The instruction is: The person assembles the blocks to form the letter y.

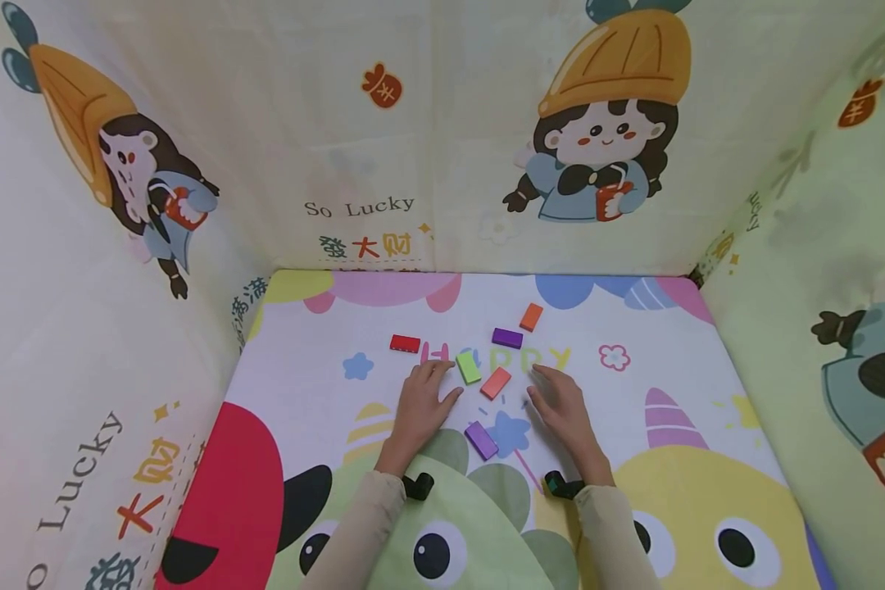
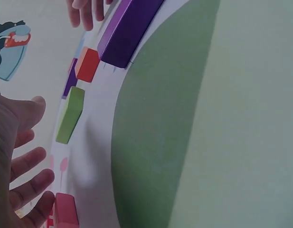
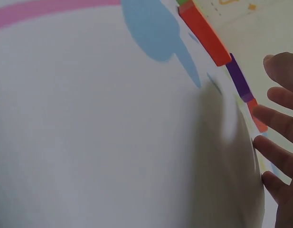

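My left hand (image 1: 422,401) hovers over the mat, fingers spread and relaxed, holding nothing; a light green block (image 1: 468,368) lies just to its right. My right hand (image 1: 563,408) is likewise empty with loosely bent fingers, right of a coral block (image 1: 496,383). Between my wrists and nearer me lies a light purple block (image 1: 481,441). Farther off are a red block (image 1: 405,344), a dark purple block (image 1: 507,338) and an orange block (image 1: 531,317). In the left wrist view the green block (image 2: 70,115) stands apart from the thumb.
A printed mat (image 1: 678,352) with cartoon figures covers the table. Pale cloth walls (image 1: 457,147) with cartoon prints rise at the back and on both sides. Each wrist wears a small black camera (image 1: 417,487) on a band.
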The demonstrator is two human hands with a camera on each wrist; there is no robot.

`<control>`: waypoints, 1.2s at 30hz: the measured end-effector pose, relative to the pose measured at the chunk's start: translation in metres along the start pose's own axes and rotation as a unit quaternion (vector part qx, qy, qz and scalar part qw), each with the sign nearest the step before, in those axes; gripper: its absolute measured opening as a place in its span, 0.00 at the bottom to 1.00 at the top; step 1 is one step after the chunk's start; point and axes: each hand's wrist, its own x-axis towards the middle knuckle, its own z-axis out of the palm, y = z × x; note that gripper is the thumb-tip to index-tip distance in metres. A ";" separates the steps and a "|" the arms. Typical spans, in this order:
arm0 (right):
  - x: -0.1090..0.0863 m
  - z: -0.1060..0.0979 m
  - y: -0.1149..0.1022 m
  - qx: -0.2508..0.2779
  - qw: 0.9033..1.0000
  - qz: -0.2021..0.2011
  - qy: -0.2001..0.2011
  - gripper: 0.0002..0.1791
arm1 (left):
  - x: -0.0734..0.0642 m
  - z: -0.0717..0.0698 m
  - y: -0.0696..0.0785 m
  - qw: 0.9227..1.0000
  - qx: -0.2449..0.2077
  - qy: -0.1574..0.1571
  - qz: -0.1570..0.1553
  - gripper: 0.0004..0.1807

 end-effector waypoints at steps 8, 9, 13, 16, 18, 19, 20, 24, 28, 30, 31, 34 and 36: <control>0.005 0.011 -0.006 -0.010 1.000 -0.016 -0.022 0.27 | 0.015 0.005 0.005 0.999 0.027 -0.031 0.005 0.31; 0.005 0.012 -0.007 -0.011 0.999 -0.020 -0.025 0.27 | 0.017 0.007 0.005 0.999 0.028 -0.033 0.008 0.31; 0.008 0.017 -0.010 -0.034 0.998 -0.035 -0.035 0.28 | 0.025 0.013 0.006 0.998 0.036 -0.050 0.011 0.33; 0.008 0.020 -0.014 -0.065 0.996 -0.028 -0.045 0.29 | 0.030 0.015 0.006 0.997 0.049 -0.065 0.013 0.33; 0.008 0.022 -0.018 -0.079 0.995 -0.024 -0.050 0.30 | 0.032 0.016 0.006 0.995 0.059 -0.074 0.016 0.33; 0.008 0.024 -0.019 -0.086 0.995 -0.020 -0.053 0.30 | 0.032 0.017 0.006 0.995 0.063 -0.077 0.017 0.32; 0.008 0.025 -0.021 -0.092 0.994 -0.018 -0.057 0.31 | 0.032 0.018 0.006 0.995 0.067 -0.076 0.020 0.32; 0.007 0.031 -0.024 -0.107 0.992 -0.021 -0.056 0.34 | 0.032 0.020 0.004 0.994 0.074 -0.070 0.028 0.31; 0.008 0.035 -0.027 -0.115 0.992 -0.021 -0.055 0.36 | 0.033 0.021 0.002 0.995 0.076 -0.067 0.028 0.30; 0.010 0.036 -0.029 -0.115 0.992 -0.020 -0.055 0.36 | 0.034 0.021 0.002 0.994 0.075 -0.070 0.021 0.30; 0.011 0.037 -0.029 -0.115 0.992 -0.019 -0.056 0.36 | 0.034 0.021 0.002 0.995 0.075 -0.069 0.018 0.30; 0.013 0.039 -0.031 -0.112 0.992 -0.017 -0.059 0.37 | 0.035 0.020 0.002 0.995 0.074 -0.071 0.005 0.30; 0.015 0.040 -0.031 -0.111 0.992 -0.018 -0.059 0.37 | 0.035 0.020 0.001 0.995 0.073 -0.074 -0.001 0.30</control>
